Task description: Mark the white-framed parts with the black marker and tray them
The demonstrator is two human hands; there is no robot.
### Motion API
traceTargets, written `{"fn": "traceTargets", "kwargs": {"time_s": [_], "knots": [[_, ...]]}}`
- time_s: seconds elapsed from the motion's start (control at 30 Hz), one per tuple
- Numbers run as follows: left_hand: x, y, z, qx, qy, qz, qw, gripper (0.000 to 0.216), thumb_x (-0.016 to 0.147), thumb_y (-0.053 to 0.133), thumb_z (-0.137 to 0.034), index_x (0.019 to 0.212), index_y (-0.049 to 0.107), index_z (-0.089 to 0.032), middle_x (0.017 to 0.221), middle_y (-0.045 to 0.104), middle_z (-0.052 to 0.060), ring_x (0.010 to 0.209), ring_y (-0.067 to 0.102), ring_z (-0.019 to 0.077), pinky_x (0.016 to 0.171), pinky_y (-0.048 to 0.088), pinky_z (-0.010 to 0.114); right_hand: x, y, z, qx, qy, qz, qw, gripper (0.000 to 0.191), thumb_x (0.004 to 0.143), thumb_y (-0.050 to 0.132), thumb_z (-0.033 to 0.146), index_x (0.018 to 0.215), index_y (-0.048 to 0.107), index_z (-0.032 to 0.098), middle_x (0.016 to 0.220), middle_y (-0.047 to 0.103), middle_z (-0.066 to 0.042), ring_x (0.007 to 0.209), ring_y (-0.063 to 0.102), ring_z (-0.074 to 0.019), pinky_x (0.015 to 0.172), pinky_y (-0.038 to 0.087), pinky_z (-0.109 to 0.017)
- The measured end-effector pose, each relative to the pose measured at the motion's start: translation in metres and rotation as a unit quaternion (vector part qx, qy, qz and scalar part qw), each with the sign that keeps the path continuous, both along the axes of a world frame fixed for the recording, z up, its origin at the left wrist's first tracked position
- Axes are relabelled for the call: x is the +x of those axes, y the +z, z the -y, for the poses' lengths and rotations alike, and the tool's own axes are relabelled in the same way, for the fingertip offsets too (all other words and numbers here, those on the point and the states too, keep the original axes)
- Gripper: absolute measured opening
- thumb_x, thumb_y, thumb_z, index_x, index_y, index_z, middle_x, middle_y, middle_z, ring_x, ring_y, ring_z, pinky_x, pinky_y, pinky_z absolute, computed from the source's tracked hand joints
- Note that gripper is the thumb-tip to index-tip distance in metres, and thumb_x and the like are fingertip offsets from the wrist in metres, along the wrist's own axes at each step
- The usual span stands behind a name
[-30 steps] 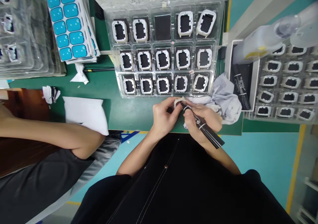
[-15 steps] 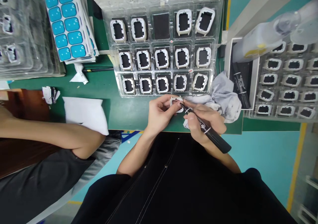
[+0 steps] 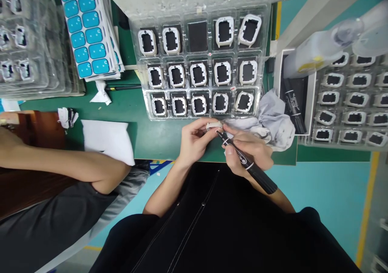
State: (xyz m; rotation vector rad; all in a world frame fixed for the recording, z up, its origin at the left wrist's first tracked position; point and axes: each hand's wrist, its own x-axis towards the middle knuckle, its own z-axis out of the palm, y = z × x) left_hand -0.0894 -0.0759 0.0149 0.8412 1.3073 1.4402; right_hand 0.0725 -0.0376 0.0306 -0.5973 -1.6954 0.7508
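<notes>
Head view shows the left hand (image 3: 195, 139) curled, fingertips pinched on a small white frame (image 3: 214, 125) just above the near edge of the green mat (image 3: 157, 133). Right hand (image 3: 248, 150) grips a black marker (image 3: 245, 162) like a pen, tip touching the frame, near the clear tray (image 3: 263, 63).

Ahead of me on the green mat (image 3: 157, 131) sits a clear tray (image 3: 201, 63) of white frames, with a crumpled grey cloth (image 3: 273, 117) just beside it. Sheets of blue stickers (image 3: 87, 30) lie far left, near a white pad (image 3: 106, 139) and a co-worker's forearm (image 3: 60, 166).
</notes>
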Motion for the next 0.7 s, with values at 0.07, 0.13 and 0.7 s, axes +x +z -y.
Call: {"fn": "traceTargets", "kwargs": {"time_s": [0.07,0.13,0.7], "knots": [[-0.003,0.001,0.001,-0.013,-0.009,0.008,1.0,0.024,0.088,0.097,-0.041,0.097,0.087,-0.021,0.09,0.085,0.003,0.08,0.078,0.0158,0.078,0.065,0.027,0.001,0.0,-0.002,0.014,0.019,-0.016,1.0,0.026,0.094,0.073,0.007,0.113,0.065,0.024,0.083,0.075,0.005,0.064,0.075,-0.0164,0.089,0.079,-0.045],[-0.005,0.002,0.002,-0.035,-0.019,0.017,0.999,0.027,0.088,0.097,-0.045,0.095,0.086,-0.021,0.087,0.084,0.003,0.079,0.078,0.0165,0.078,0.065,0.028,0.001,0.0,-0.003,0.022,0.044,-0.036,0.998,0.029,0.093,0.073,0.008,0.116,0.065,0.023,0.083,0.075,0.004,0.064,0.076,-0.0167,0.087,0.079,-0.043],[0.008,-0.003,0.0,-0.057,0.011,0.086,0.995,0.038,0.084,0.099,-0.049,0.094,0.08,-0.017,0.083,0.082,0.003,0.076,0.083,0.0205,0.078,0.065,0.03,0.007,-0.002,-0.008,0.063,-0.175,-0.138,0.973,0.027,0.107,0.057,0.048,0.093,0.071,0.028,0.076,0.055,-0.001,0.069,0.059,-0.0244,0.063,0.067,-0.05]]}}
